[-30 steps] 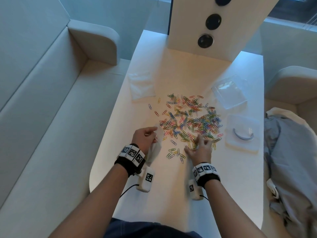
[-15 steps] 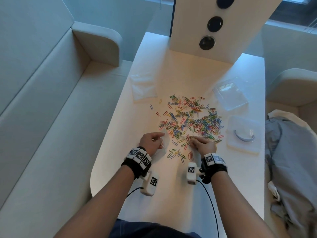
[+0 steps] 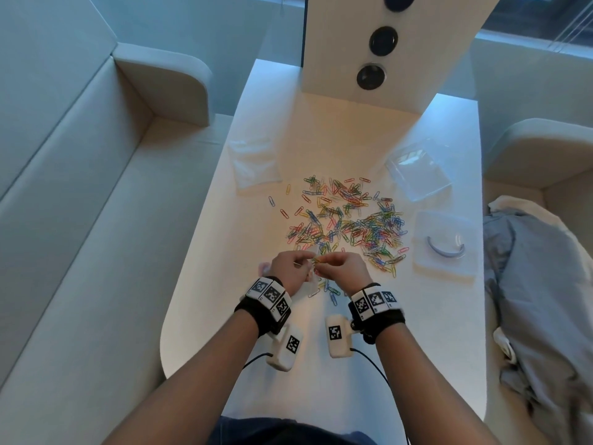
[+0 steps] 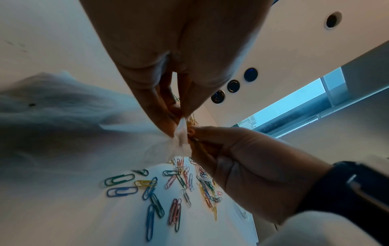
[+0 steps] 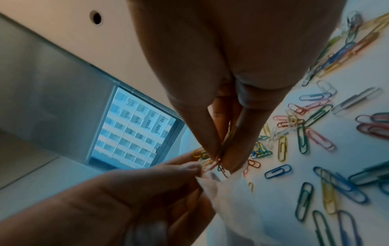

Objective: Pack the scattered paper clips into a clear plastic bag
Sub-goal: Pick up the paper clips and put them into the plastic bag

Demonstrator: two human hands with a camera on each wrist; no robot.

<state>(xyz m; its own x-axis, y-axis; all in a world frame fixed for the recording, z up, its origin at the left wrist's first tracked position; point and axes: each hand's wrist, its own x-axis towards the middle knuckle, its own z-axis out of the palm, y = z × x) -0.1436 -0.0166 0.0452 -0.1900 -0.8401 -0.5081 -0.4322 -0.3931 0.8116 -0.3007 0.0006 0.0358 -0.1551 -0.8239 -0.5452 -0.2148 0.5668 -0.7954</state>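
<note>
Lower centre of the head view: left hand [image 3: 286,271] pinches the clear plastic bag [image 4: 84,133] at its rim. Right hand [image 3: 345,272], touching it, pinches several clips [image 5: 212,164]. Loose paper clips [image 3: 349,224] spread mid-frame on the table [image 3: 321,133].

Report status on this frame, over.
Left hand pinches clear plastic bag mouth. Right hand pinches a few coloured paper clips there. Loose pile remains. Nothing blocking.
</note>
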